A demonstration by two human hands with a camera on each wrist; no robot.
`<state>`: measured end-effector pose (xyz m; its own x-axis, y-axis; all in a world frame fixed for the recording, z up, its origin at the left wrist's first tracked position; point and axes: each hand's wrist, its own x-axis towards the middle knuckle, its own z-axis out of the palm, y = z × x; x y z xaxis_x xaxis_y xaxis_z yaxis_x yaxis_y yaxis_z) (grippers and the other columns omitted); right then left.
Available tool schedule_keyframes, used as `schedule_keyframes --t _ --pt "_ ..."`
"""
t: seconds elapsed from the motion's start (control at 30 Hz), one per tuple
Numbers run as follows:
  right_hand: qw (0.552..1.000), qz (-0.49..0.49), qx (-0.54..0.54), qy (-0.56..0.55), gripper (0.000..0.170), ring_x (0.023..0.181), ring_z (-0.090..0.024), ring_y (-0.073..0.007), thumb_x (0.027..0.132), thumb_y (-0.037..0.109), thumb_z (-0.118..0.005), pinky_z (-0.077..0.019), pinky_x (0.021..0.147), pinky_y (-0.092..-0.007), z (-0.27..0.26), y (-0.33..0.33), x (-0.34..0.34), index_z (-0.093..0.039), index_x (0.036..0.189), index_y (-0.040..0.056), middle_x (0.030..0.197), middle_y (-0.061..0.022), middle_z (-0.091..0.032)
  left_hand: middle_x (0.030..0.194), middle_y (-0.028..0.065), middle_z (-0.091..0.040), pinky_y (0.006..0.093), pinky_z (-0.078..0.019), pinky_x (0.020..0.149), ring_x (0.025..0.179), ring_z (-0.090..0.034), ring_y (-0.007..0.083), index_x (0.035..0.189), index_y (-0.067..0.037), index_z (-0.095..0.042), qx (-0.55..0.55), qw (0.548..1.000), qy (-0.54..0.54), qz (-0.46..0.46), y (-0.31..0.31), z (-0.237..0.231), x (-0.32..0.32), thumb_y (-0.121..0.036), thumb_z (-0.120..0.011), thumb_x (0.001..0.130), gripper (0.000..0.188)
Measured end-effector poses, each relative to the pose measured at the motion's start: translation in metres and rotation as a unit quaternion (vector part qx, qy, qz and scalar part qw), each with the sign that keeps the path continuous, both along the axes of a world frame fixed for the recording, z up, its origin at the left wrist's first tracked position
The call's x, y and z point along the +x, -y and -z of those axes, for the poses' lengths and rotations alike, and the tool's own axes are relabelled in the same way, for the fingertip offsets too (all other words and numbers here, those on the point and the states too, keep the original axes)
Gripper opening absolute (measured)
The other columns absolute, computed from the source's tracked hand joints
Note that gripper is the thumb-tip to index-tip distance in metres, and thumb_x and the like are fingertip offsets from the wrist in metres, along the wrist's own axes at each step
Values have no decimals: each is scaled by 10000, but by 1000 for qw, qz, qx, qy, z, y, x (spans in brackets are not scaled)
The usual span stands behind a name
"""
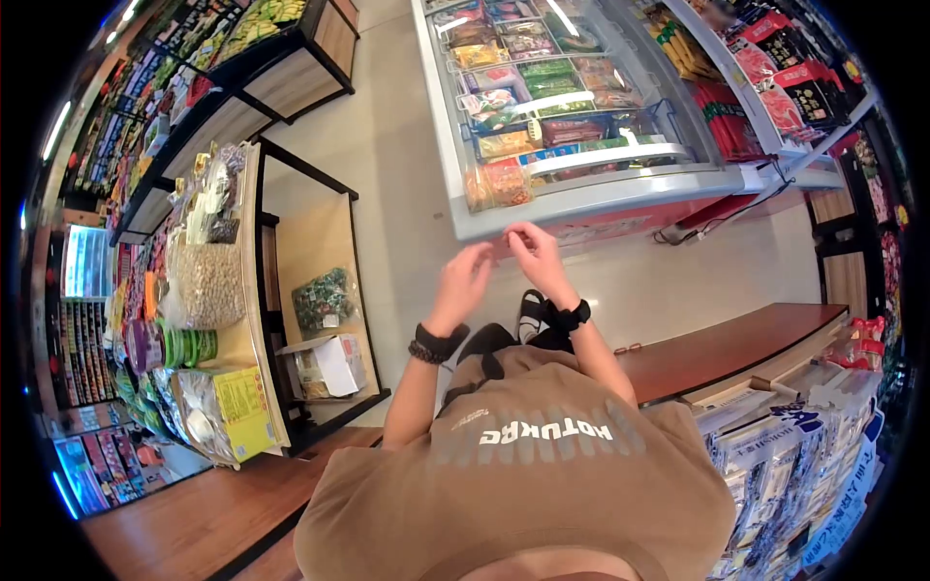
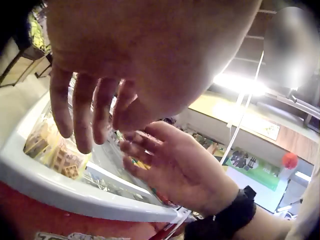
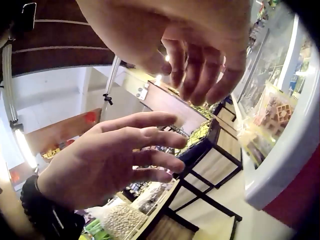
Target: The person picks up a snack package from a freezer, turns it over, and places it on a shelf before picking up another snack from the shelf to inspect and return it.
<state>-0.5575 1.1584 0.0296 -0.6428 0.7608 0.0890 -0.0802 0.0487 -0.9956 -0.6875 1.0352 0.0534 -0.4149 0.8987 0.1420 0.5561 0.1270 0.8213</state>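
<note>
In the head view, my left hand (image 1: 467, 286) and right hand (image 1: 540, 259) hover close together in front of my chest, near the front edge of a chest freezer (image 1: 591, 205). Loosely bent fingers show on the left hand in the left wrist view, with nothing held in them. The right hand (image 3: 200, 50) has its fingers half curled and slack, also holding nothing. A bag of waffle-shaped pieces (image 3: 272, 120) lies just inside the freezer's rim, close to both hands. Many coloured packets (image 1: 552, 87) fill the wire baskets behind it.
At left stands a shelf with bagged nuts (image 1: 211, 283) and a white box (image 1: 334, 366) on its lower board. Wooden ledges (image 1: 717, 349) flank my body, with stacked plastic packs (image 1: 785, 455) at the right. Pale floor (image 1: 387, 145) runs between shelf and freezer.
</note>
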Motion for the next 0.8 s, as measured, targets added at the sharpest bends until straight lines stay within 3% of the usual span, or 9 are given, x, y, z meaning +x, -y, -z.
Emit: schedule_keyframes --t 0.07,0.13,0.2,0.27,0.37,0.5,0.67,0.73,0.8 --pt "998 45 2 43 192 832 -665 -166 961 143 -611 -525 752 -298 13 -22 -7 -671 1077 2 939 -92 -706 985 134 -697 373 -543 810 850 -672 294 1134 -17 -650 -8 1000 22 -19 -32 3 -19 -36 -644 870 264" --pt "995 60 -2 74 211 812 -658 -174 946 159 -628 -518 724 -307 22 -38 -10 -669 1090 11 956 -94 -702 1021 124 -657 390 -511 862 941 -622 296 1122 -20 -650 -15 994 -97 -45 -59 10 -37 -52 -665 850 274" --pt "991 80 -17 103 226 810 -648 -172 939 163 -633 -509 700 -310 33 -51 -12 -663 1110 18 991 -98 -693 1062 123 -636 404 -489 889 989 -590 303 1109 -18 -650 1 990 -134 -32 -84 22 -54 -67 -680 840 276" --pt "986 98 -35 129 261 884 -646 -223 928 159 -634 -509 738 -333 48 -66 -19 -645 1150 22 1057 -119 -674 1102 121 -615 418 -466 915 1036 -558 310 1097 -17 -651 21 985 -173 -11 -107 37 -72 -83 -695 829 279" --pt "960 200 82 178 330 1054 -609 -343 900 138 -635 -491 879 -404 66 -75 -33 -614 1208 18 1143 -171 -643 1135 114 -596 430 -441 918 1064 -526 326 1078 -18 -654 -7 976 -213 36 -132 49 -92 -111 -727 802 301" --pt "968 136 47 207 313 1006 -626 -336 875 93 -654 -492 876 -409 63 -88 -47 -612 1174 9 1043 -172 -657 1054 98 -600 415 -447 866 999 -538 309 1035 -30 -669 -32 963 -227 141 -152 63 -110 -108 -748 763 293" --pt "938 232 -2 258 234 904 -625 -331 859 72 -666 -495 832 -416 64 -88 -64 -616 1078 6 940 -170 -641 968 75 -639 406 -449 845 983 -565 286 955 -49 -693 13 959 -216 185 -165 77 -120 -8 -695 733 226" --pt "920 289 -12 263 235 816 -611 -208 870 82 -678 -495 701 -323 64 -85 -65 -646 1097 31 875 -88 -634 951 72 -650 406 -448 841 970 -574 284 947 -52 -695 18 959 -197 203 -167 81 -121 6 -683 739 217" --pt "923 286 -32 256 209 826 -620 -245 870 64 -670 -498 729 -344 62 -81 -59 -663 1077 32 905 -109 -640 935 70 -660 406 -447 837 957 -582 283 939 -56 -697 21 957 -180 225 -167 78 -120 21 -671 744 211"
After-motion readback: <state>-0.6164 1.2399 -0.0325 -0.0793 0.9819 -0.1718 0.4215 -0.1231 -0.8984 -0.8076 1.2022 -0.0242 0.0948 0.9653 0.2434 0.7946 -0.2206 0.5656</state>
